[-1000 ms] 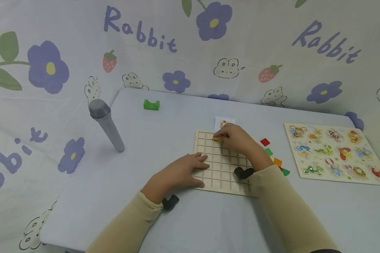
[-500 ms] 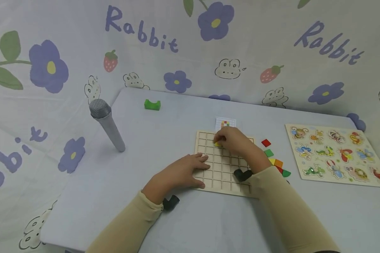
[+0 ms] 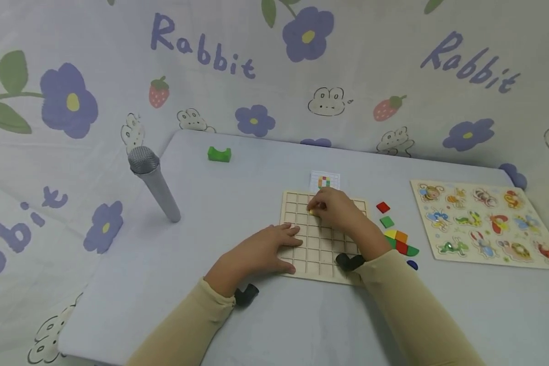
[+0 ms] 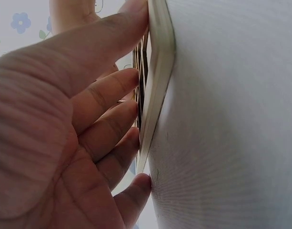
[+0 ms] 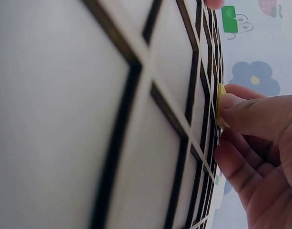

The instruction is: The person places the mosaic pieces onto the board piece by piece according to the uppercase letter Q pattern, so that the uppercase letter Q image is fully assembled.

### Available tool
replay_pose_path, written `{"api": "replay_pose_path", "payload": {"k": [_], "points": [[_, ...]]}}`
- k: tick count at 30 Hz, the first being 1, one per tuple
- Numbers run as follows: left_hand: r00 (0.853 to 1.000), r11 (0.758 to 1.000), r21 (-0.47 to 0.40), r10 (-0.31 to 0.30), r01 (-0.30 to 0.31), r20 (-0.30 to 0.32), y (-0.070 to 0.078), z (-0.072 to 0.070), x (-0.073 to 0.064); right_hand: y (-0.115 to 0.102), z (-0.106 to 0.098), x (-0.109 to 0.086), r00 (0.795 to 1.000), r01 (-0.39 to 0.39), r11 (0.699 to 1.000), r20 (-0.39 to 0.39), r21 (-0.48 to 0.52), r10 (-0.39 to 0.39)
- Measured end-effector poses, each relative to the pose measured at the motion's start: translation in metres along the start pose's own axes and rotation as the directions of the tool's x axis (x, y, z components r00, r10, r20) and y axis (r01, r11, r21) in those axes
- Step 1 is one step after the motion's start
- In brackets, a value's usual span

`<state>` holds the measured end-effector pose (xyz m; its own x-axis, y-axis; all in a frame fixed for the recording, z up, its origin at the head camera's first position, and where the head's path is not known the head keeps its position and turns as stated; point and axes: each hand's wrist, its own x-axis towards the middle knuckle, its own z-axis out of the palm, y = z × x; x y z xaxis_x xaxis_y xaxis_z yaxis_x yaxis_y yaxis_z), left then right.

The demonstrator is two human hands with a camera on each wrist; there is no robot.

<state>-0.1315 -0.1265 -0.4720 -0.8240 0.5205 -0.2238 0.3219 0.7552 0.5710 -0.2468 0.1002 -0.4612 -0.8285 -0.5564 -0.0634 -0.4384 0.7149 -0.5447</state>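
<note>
A wooden grid board (image 3: 313, 259) lies flat on the table. My left hand (image 3: 263, 249) rests on its left side, fingers spread; the left wrist view shows the thumb and fingertips (image 4: 129, 76) touching the board's edge and face. Over the far part of the grid, my right hand (image 3: 336, 208) pinches a small yellow piece (image 5: 221, 102) between thumb and fingers, right at the grid surface. Just behind the board lies a small pattern card (image 3: 325, 180) with coloured squares printed on a grid; the right hand overlaps its lower edge.
Right of the board lie loose coloured pieces, among them a red square (image 3: 383, 207), a green square (image 3: 387, 221) and a blue half-round (image 3: 412, 264). Farther right is an insect puzzle board (image 3: 489, 223). A grey microphone (image 3: 155, 183) and a green block (image 3: 219, 154) are on the left.
My right hand has shifted slightly toward me over the grid, with the yellow piece still pinched. The left hand stays on the board's left side.
</note>
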Motion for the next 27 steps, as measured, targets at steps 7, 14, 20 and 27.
{"api": "replay_pose_path", "payload": {"k": [7,14,20,27], "points": [[1.000,1.000,-0.026,0.007,-0.007,-0.001,0.000,0.000,0.001,0.002,0.001,-0.002,0.999,-0.035,0.999,0.005,-0.012,0.035],[1.000,1.000,-0.019,0.004,-0.004,-0.004,0.001,-0.001,-0.001,0.000,-0.006,-0.007,0.999,-0.036,0.999,0.010,0.002,0.036],[1.000,1.000,-0.014,0.000,0.000,-0.013,0.000,0.000,0.001,0.031,-0.052,-0.029,0.985,-0.130,0.991,-0.109,0.024,0.132],[1.000,1.000,-0.006,-0.005,0.005,-0.007,-0.001,0.003,0.002,0.091,-0.081,-0.055,0.876,-0.482,0.874,-0.008,-0.059,0.483]]}}
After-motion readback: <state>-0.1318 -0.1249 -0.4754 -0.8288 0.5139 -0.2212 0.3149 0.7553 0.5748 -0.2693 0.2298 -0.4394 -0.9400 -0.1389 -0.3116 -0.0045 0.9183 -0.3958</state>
